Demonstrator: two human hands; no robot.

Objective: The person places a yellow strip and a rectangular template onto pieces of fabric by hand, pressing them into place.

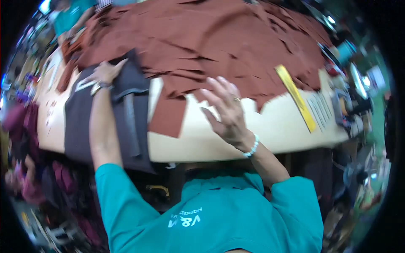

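My left hand (104,74) lies with its fingers spread on the upper part of a dark leather sheet (78,122), beside a whitish strip (85,84). A hammer (131,122) rests on the same sheet, its head up and its handle toward me. My right hand (225,111) is raised over the pale table (202,145), fingers apart, holding nothing. Between the hands sits a small brown rectangular piece (168,116). Beyond them a large, creased brown leather hide (211,38) covers the back of the table, with cut edges facing me.
A yellow ruler (296,99) lies at the right, near several thin dark tools or marks (319,110). Another person in teal (69,21) handles brown material at the back left. A person in maroon (31,185) is at the lower left. Cluttered items (348,105) border the right edge.
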